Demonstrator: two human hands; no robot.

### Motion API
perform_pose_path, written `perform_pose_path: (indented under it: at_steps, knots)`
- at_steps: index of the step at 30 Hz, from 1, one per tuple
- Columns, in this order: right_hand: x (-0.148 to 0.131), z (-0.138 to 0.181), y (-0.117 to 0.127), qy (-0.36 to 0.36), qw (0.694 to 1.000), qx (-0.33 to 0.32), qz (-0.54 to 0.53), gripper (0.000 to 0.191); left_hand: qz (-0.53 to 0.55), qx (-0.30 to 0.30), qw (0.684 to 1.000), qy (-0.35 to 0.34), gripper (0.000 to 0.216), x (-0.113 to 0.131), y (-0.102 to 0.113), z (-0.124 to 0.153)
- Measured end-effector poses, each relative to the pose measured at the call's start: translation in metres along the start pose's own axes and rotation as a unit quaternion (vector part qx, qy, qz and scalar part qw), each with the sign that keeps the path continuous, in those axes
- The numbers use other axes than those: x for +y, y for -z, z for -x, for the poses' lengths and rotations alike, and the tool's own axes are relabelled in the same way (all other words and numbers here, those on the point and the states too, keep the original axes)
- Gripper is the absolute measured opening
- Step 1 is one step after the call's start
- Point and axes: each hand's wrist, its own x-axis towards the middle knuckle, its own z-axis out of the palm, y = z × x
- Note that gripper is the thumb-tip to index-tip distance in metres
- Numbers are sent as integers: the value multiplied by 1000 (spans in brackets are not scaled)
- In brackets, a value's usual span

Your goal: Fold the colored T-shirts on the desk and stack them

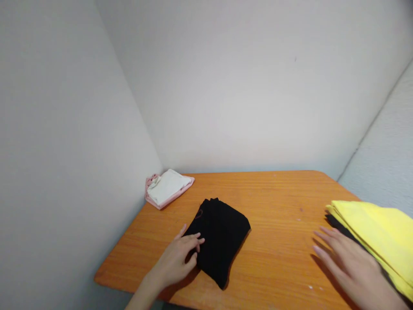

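A folded black garment (pixel 222 237) lies near the middle of the table, with a small reddish mark close to its upper left edge. Resting at that garment's left side is my left hand (pixel 177 256), fingers apart and fingertips touching the cloth. My right hand (pixel 351 267) is open beside a folded yellow cloth (pixel 377 232) at the right, holding nothing. Under the yellow cloth, dark fabric (pixel 338 226) sticks out along the left edge. Whether my right hand touches this pile I cannot tell.
On the table's (pixel 274 193) far left corner, a folded white garment (pixel 169 187) sits on a pink one (pixel 176 196). Pale walls (pixel 241 94) stand behind the table and at both sides. The front edge of the table runs along the bottom.
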Motion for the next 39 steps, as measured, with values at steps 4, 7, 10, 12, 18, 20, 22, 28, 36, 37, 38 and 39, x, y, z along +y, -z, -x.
perform_pose_path:
  at_steps: [4,7,10,12,18,20,22,28,36,37,38,39]
  knots:
    - [-66,5,-57,60,988,-127,-63,62,-29,56,998,11,28,34,-1,-7]
    - [-116,1,-81,72,974,-167,-137,63,-11,76,997,5,31,60,-20,-12]
    - [-153,3,-86,74,960,-146,-226,46,10,80,997,18,36,73,-42,-13]
    - [-171,13,-84,78,944,-125,-295,36,23,91,993,65,42,75,-52,-9]
    - [-194,52,-80,-29,858,-172,-483,31,-6,100,973,207,45,80,-63,8]
    - [-194,59,-81,-65,824,-207,-524,34,-31,98,969,224,46,87,-63,9]
    - [-190,60,-82,-88,807,-238,-533,36,-43,95,969,223,46,94,-63,9]
    - [-172,57,-84,-67,914,-189,-352,36,1,110,977,184,43,96,-62,19]
    - [-181,66,-90,-51,982,-149,-103,43,138,125,971,150,37,84,-56,46]
    - [-181,67,-91,-42,982,-150,-109,46,156,132,968,142,37,84,-57,49]
    - [-180,67,-92,-31,980,-148,-127,50,175,139,966,131,37,83,-58,53]
    - [-178,66,-93,-21,977,-141,-157,57,195,146,963,120,38,82,-60,57]
